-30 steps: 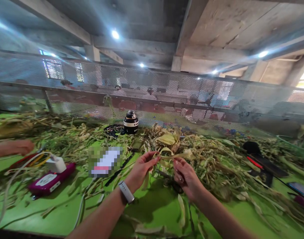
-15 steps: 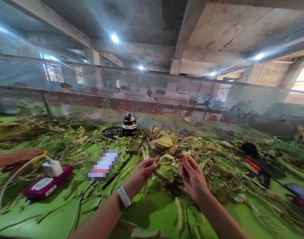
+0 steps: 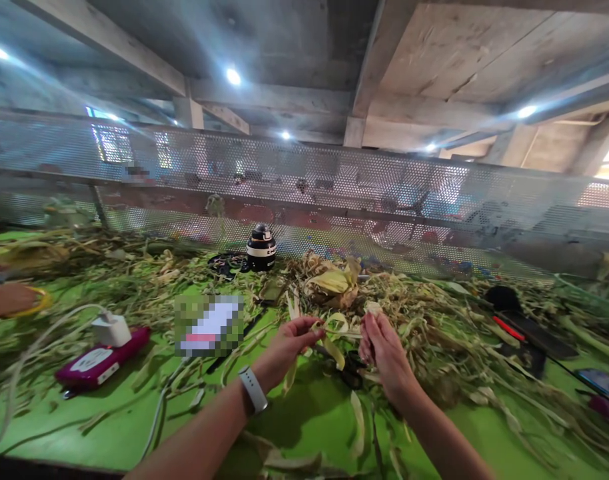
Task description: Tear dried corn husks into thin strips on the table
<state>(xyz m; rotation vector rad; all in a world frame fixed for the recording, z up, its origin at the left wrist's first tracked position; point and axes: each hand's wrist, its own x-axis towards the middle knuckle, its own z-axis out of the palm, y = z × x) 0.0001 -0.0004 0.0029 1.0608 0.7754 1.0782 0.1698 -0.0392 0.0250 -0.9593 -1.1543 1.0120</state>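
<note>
My left hand (image 3: 287,350), wearing a light watch band (image 3: 253,390) on the wrist, pinches one end of a pale yellow-green strip of corn husk (image 3: 337,357). My right hand (image 3: 387,353) is closed in a pinch on the other side, with a pale bit of husk showing above its fingertips. A thin length stretches between the two hands, and a loop and a loose end hang near the left fingers. Below lie the black handles of what look like scissors (image 3: 352,378), partly hidden. A crumpled yellow husk (image 3: 332,281) sits on the pile just beyond.
Husk strips litter the green table (image 3: 304,427). To the left are a magenta power strip (image 3: 102,365) with a white charger (image 3: 110,330), a blurred phone (image 3: 209,327) and another person's hand (image 3: 7,300). A black-and-white jar (image 3: 261,250) stands before the perforated metal screen (image 3: 304,180).
My right fingers have closed further and the hand has turned slightly, while the husk's loose end hangs lower. At far left, the other person's hand has drawn back.
</note>
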